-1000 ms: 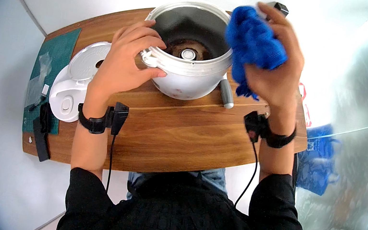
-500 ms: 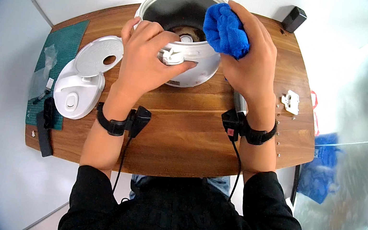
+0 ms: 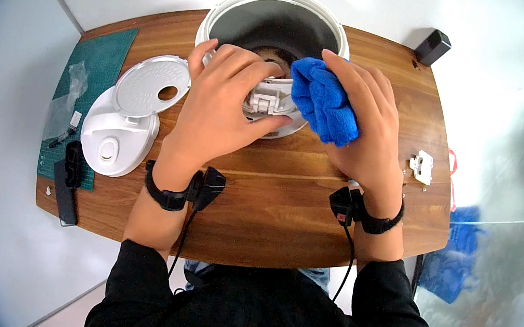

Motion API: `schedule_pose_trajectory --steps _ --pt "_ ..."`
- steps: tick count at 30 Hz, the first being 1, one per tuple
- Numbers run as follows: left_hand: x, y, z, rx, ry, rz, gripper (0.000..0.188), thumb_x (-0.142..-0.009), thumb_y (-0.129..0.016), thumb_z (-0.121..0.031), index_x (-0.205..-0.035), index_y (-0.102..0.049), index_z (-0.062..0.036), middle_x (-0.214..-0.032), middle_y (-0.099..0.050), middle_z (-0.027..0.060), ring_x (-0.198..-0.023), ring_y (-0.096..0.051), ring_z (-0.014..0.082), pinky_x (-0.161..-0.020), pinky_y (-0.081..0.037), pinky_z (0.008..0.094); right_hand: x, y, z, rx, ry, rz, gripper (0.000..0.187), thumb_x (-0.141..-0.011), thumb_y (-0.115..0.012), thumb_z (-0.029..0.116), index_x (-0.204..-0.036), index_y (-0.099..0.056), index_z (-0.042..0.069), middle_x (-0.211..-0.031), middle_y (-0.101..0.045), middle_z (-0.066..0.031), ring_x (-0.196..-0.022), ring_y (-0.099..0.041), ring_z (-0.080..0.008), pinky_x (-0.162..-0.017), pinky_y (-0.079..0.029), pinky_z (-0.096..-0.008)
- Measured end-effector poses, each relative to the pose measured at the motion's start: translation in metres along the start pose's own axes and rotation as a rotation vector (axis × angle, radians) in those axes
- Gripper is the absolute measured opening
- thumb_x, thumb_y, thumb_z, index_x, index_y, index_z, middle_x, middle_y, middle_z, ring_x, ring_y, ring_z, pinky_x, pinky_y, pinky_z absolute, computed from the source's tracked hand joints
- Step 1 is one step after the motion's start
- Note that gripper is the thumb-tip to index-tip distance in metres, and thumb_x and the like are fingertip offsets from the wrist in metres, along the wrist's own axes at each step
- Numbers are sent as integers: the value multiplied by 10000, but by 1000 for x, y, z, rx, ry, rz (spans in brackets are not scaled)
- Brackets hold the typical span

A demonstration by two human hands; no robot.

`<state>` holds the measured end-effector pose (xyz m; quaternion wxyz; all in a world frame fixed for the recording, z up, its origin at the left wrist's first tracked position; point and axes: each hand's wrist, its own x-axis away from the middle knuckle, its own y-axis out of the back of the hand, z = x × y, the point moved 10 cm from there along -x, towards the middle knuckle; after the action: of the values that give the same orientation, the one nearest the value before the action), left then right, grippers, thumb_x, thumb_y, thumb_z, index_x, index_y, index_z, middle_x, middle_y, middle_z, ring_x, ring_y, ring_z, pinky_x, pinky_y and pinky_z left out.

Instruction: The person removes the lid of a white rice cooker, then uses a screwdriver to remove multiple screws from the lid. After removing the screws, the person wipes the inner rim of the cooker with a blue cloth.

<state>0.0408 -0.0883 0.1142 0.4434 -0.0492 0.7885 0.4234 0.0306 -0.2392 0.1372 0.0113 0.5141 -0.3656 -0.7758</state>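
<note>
A white rice cooker body stands at the far middle of the table, its top uncovered and its dark inside showing a brownish patch at the bottom. My left hand grips its near rim, with the thumb and fingers on either side of a white hinge piece. Bunched in my right hand is a blue cloth, held at the rim's near right side. Part of the cooker's front is hidden behind my hands. The detached white lid lies to the left, with its perforated round inner plate raised behind it.
A green cutting mat at the left bears a clear plastic bag and a black strap. A small white bracket lies at the right, near tiny screws. A black box stands at the far right corner of the wooden table.
The cooker has turned, bringing its hinge piece more to the front. My right hand has moved the blue cloth nearer to me along the rim. The view has shifted slightly.
</note>
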Motion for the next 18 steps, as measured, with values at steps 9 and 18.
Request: schedule_pose_trajectory --steps 9,18 --pt "4 -8 7 49 -37 73 461 -599 -914 -267 -969 -706 -89 -865 -638 66 -896 -590 288 -1051 -357 473 5 -17 15 32 -33 120 489 -677 -775 81 -1157 -687 101 -1130 -644 -83 -1051 -609 -328 -909 -489 -449" --pt "3 -8 6 45 -44 55 460 -627 -914 -324 -942 -692 -73 -848 -621 70 -873 -570 295 -994 -367 460 5 -13 4 129 -36 121 437 -676 -751 97 -1111 -706 116 -1153 -690 -46 -1057 -627 -306 -918 -487 -451"
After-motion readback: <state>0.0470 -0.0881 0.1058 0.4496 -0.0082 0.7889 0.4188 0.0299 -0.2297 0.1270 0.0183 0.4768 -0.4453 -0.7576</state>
